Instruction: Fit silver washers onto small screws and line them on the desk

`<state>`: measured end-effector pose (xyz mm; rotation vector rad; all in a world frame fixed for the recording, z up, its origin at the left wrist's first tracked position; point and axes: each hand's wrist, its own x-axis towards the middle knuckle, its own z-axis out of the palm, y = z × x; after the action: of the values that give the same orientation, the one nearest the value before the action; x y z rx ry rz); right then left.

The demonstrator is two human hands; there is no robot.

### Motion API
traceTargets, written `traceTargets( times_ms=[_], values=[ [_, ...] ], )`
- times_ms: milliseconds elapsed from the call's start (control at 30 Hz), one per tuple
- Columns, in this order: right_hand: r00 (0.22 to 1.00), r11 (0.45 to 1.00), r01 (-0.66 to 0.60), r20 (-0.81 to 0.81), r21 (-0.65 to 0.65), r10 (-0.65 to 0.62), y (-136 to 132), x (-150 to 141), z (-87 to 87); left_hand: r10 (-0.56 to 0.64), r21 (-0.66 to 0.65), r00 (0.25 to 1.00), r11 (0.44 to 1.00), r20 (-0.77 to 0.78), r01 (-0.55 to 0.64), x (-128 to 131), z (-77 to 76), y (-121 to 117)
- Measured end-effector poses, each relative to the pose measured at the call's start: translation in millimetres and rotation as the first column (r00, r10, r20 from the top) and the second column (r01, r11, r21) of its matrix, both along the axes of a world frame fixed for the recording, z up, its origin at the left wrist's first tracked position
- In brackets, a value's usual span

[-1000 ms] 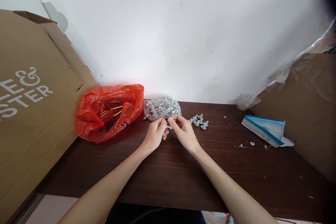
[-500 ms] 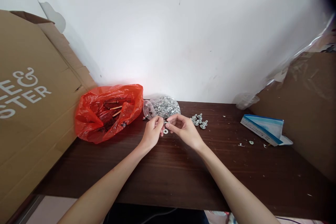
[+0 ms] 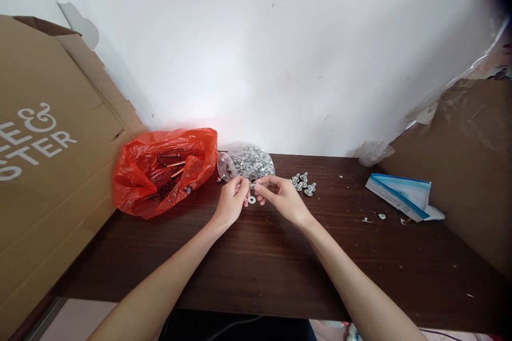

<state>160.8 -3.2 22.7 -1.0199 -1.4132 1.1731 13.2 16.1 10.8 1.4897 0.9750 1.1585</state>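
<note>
My left hand (image 3: 232, 198) pinches one end of a small metal bolt (image 3: 252, 185), which is mostly covered by fingertips. At the bolt's other end, the thumb and forefinger of my right hand (image 3: 282, 197) are closed on it. Just below the fingertips, a flat washer (image 3: 252, 200) lies on the dark wooden table (image 3: 256, 261). To the right of my right hand sits a small group of bolts with washers (image 3: 304, 184). Behind both hands rests a clear plastic bag (image 3: 253, 161) full of small metal hardware.
A red plastic bag (image 3: 132, 186) holding long metal pieces stands at the left, against a large cardboard box (image 3: 48, 186). On the right are a blue and white packet (image 3: 400, 194), paper scraps (image 3: 382, 217) and another cardboard box (image 3: 468, 170). A white wall (image 3: 256, 74) closes the back.
The fingers of my right hand have shifted slightly around the bolt. Both hands stay in nearly the same place, and the view has moved a little.
</note>
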Motion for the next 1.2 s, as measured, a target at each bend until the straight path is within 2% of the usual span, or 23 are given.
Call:
traceTargets(
  times_ms=[167,333,500,700,933,1133,1200],
  values=[
    [0.999,0.996,-0.007,-0.05,0.091,0.012,-1,1,2.4,0.005,-0.014,0.999,1.0,0.037,-0.004,0,2.9,-1],
    [0.996,0.997,0.002,-0.088,0.081,0.005,-1,-2,4.0,0.005,-0.049,0.998,0.999,0.067,-0.002,1,4.2,-1],
    [0.989,0.984,0.096,-0.13,0.151,-0.077,-2,-4,4.8,-0.027,-0.161,0.986,0.986,0.165,0.054,2,5.1,-2],
    [0.995,0.958,0.087,-0.071,0.275,-0.07,-6,-6,5.7,-0.068,-0.267,0.95,0.951,0.305,0.154,3,9.8,-3],
    [0.986,0.9,0.04,0.127,0.434,-0.105,-13,-8,5.8,-0.109,-0.421,0.935,0.871,0.337,0.254,1,14.7,-4],
    [0.981,0.876,0.013,0.164,0.482,-0.105,-15,-8,9.2,-0.145,-0.507,0.902,0.785,0.407,0.355,-3,16.3,-3],
    [0.977,0.863,-0.003,0.185,0.505,-0.105,-15,-7,10.5,-0.158,-0.545,0.89,0.741,0.427,0.393,-5,17.4,-2]
  ],
)
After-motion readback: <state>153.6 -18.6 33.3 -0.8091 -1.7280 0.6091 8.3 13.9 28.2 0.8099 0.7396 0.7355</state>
